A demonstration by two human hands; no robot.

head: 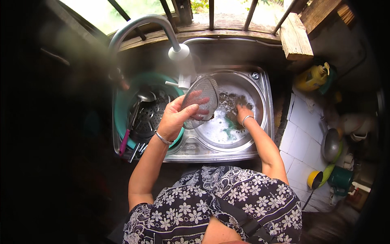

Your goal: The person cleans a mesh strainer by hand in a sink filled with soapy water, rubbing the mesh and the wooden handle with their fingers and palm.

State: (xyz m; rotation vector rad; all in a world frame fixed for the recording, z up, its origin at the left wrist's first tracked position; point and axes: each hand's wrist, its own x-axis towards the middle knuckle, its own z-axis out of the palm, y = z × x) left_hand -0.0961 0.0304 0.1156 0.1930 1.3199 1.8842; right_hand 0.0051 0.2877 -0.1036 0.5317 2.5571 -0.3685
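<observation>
My left hand [179, 114] grips a wire mesh strainer [202, 102], tilted up on its side between the two basins. Its mesh bowl lies over my fingers. My right hand [243, 112] reaches into the right basin [210, 146] of a stainless steel sink, its fingers under sudsy water [219, 132]. Suds and water hide whatever those fingers touch. Something green shows beneath the foam. In the left basin sits a teal plastic tub [121, 128] containing a perforated metal steamer plate [149, 117], a metal ladle [147, 96] and a utensil with a magenta handle [124, 142].
A faucet with a white spray head [182, 64] arches over the sink, close above the strainer. At right, a yellow pump bottle [312, 77] stands beyond the white-tiled counter [300, 134]. A metal wok [331, 145] and a yellow-sided ladle [314, 179] are farther along. Window bars [211, 15] rise behind.
</observation>
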